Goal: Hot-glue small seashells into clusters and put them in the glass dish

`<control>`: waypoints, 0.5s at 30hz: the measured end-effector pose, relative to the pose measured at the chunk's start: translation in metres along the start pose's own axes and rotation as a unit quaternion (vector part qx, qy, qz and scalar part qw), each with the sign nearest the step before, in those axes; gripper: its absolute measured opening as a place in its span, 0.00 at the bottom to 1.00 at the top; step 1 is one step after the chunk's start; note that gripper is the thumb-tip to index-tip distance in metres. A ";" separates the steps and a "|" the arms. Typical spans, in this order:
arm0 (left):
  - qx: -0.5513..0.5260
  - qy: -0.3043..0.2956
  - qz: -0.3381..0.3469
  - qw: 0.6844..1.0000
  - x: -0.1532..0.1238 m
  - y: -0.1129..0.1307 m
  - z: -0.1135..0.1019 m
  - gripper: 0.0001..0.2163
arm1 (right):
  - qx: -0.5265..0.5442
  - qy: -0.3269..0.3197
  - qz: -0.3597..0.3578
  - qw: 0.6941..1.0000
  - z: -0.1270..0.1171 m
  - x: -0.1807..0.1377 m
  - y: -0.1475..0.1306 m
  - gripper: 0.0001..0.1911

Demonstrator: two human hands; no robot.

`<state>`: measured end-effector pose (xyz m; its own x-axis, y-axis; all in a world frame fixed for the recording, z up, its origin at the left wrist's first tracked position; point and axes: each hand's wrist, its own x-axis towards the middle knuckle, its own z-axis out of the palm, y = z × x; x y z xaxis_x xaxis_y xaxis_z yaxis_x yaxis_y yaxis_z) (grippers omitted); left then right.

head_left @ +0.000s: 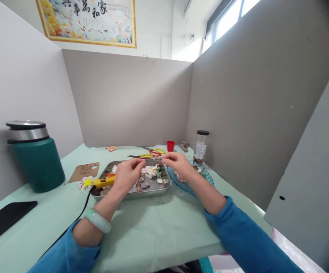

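Left hand, right hand: each pinched narrow; cannot tell whether anything is held. Below left: shallow rectangular silver metal tray, containing mixed shells and stones. Below right wrist: scalloped translucent blue dish.

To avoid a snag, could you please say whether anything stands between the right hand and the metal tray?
Nothing visible stands between the right hand and the metal tray; the blue dish sits to the tray's right.
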<state>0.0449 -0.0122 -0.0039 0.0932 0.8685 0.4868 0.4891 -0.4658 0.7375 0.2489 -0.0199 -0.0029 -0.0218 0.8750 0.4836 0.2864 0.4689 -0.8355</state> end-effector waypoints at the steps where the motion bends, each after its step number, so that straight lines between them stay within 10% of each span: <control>1: 0.003 0.000 0.001 1.000 -0.001 0.001 0.000 0.12 | -0.017 0.016 0.014 1.000 -0.014 -0.001 0.003 0.09; 8: 0.016 -0.010 -0.009 1.000 -0.002 0.005 -0.001 0.14 | -0.234 0.140 0.040 0.961 -0.119 -0.017 0.041 0.12; 15: 0.045 -0.014 0.003 0.999 0.000 0.003 -0.003 0.14 | -0.362 0.124 0.041 0.923 -0.143 -0.032 0.063 0.10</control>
<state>0.0437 -0.0144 -0.0001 0.1199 0.8703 0.4778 0.5645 -0.4556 0.6883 0.4051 -0.0354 -0.0340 0.2224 0.8076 0.5462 0.8441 0.1208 -0.5224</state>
